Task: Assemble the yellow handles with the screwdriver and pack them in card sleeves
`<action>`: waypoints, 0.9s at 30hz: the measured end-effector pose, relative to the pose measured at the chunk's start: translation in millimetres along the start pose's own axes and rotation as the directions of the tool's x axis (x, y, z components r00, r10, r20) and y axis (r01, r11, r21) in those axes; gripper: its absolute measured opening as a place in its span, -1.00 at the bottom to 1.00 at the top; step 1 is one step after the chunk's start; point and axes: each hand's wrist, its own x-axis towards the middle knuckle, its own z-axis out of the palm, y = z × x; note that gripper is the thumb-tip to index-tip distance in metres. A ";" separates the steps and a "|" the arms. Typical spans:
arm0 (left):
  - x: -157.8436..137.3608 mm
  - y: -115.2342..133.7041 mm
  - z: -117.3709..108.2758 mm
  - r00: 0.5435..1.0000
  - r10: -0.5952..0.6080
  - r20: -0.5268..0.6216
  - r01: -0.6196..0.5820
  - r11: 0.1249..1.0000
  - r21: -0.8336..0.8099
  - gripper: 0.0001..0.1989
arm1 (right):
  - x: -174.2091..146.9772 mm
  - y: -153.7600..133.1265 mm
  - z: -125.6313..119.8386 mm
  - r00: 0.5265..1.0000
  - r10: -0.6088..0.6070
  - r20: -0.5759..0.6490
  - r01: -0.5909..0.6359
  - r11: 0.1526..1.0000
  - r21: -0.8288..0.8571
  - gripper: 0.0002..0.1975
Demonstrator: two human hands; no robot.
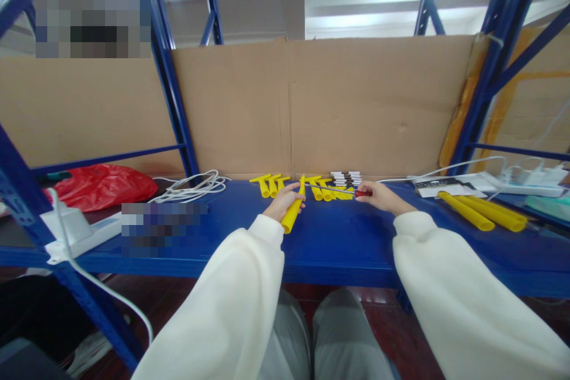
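My left hand (280,205) is closed around a yellow plastic tube-shaped piece (291,217), whose wide end points toward me and whose narrow part sticks up past the fingers. My right hand (380,197) grips the red handle of a screwdriver (332,189). Its thin metal shaft runs left to the held yellow piece; whether the tip touches it or goes in, I cannot tell. Behind my left hand lie several T-shaped yellow pieces (265,187). More yellow pieces (317,192) lie between my hands, beneath the shaft. Behind them is a stack of small white-and-black items (346,179).
Two long yellow tubes (467,212) lie at right, near papers (445,186) and a power strip (543,181). Coiled white cable (200,187), a red bag (107,186) and another power strip (98,228) are at left. Cardboard (356,101) backs the blue bench (338,243).
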 end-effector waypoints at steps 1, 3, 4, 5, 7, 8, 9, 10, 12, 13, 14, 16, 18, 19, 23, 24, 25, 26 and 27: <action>0.0 -0.4 0.1 1.000 0.010 -0.015 -0.010 0.999 0.032 -0.34 | -0.2 -0.8 -0.3 1.000 -0.021 0.000 0.021 0.999 -0.026 -0.73; -0.2 -1.0 0.2 0.999 0.028 -0.037 -0.024 0.995 0.096 -0.35 | -1.0 -3.2 -1.3 0.999 -0.054 0.001 0.054 0.995 -0.088 -0.83; -0.4 -1.4 0.2 0.998 0.037 -0.044 -0.031 0.992 0.124 -0.35 | -1.5 -4.6 -1.9 0.998 -0.064 -0.003 0.063 0.990 -0.126 -0.87; -0.7 -1.7 0.1 0.998 0.044 -0.047 -0.036 0.988 0.148 -0.36 | -2.1 -6.2 -2.5 0.998 -0.070 -0.007 0.068 0.984 -0.167 -0.89; -0.9 -2.6 -0.4 0.997 0.057 -0.046 -0.048 0.983 0.178 -0.36 | -3.3 -10.2 -3.3 0.997 -0.078 -0.010 0.073 0.966 -0.247 -0.88; -0.7 -3.1 -1.0 0.997 0.063 -0.048 -0.053 0.981 0.185 -0.37 | -4.1 -12.7 -3.4 0.997 -0.077 -0.005 0.073 0.957 -0.280 -0.87; -0.2 -3.6 -1.6 0.996 0.068 -0.052 -0.057 0.981 0.185 -0.38 | -4.8 -15.5 -3.2 0.998 -0.070 0.006 0.068 0.948 -0.310 -0.86; 0.6 -4.2 -2.2 0.996 0.073 -0.057 -0.062 0.982 0.180 -0.39 | -5.6 -18.7 -2.9 0.998 -0.057 0.022 0.061 0.940 -0.335 -0.85; 2.7 -5.4 -3.5 0.994 0.080 -0.070 -0.068 0.984 0.163 -0.39 | -7.3 -25.6 -1.7 0.999 -0.015 0.051 0.034 0.926 -0.377 -0.84; 4.0 -6.1 -4.0 0.994 0.081 -0.074 -0.069 0.985 0.157 -0.39 | -8.1 -29.0 -1.1 0.998 0.006 0.057 0.017 0.917 -0.397 -0.85; 5.3 -6.7 -4.4 0.994 0.081 -0.076 -0.069 0.986 0.154 -0.38 | -8.9 -32.2 -0.5 0.998 0.021 0.055 0.003 0.907 -0.421 -0.85; 7.2 -7.7 -4.9 0.994 0.082 -0.077 -0.070 0.986 0.153 -0.37 | -10.2 -37.4 0.4 0.999 0.037 0.034 -0.017 0.879 -0.476 -0.84; 7.9 -8.3 -5.1 0.993 0.086 -0.077 -0.074 0.986 0.149 -0.37 | -11.2 -40.6 0.9 0.999 0.036 0.009 -0.026 0.846 -0.533 -0.87; 7.8 -8.4 -5.1 0.993 0.085 -0.077 -0.073 0.986 0.147 -0.37 | -11.6 -41.7 0.9 1.000 0.031 0.000 -0.026 0.831 -0.556 -0.90; 6.1 -8.0 -5.2 0.996 0.072 -0.061 -0.063 0.988 0.142 -0.37 | -12.4 -43.2 -0.4 0.999 -0.029 -0.026 0.009 0.805 -0.594 -0.93; 6.1 -8.0 -5.3 0.996 0.071 -0.059 -0.063 0.988 0.139 -0.37 | -12.5 -43.1 -1.2 0.998 -0.048 -0.031 0.020 0.805 -0.593 -0.90; 6.3 -8.2 -5.4 0.996 0.072 -0.059 -0.063 0.989 0.136 -0.37 | -12.5 -42.9 -2.1 0.998 -0.058 -0.034 0.027 0.807 -0.589 -0.87; 6.7 -8.4 -5.5 0.996 0.073 -0.060 -0.065 0.989 0.133 -0.37 | -12.6 -42.6 -2.9 0.998 -0.054 -0.031 0.026 0.811 -0.585 -0.85; 7.3 -8.7 -5.6 0.996 0.073 -0.060 -0.064 0.989 0.132 -0.37 | -12.7 -42.5 -3.7 0.999 -0.035 -0.019 0.018 0.815 -0.580 -0.82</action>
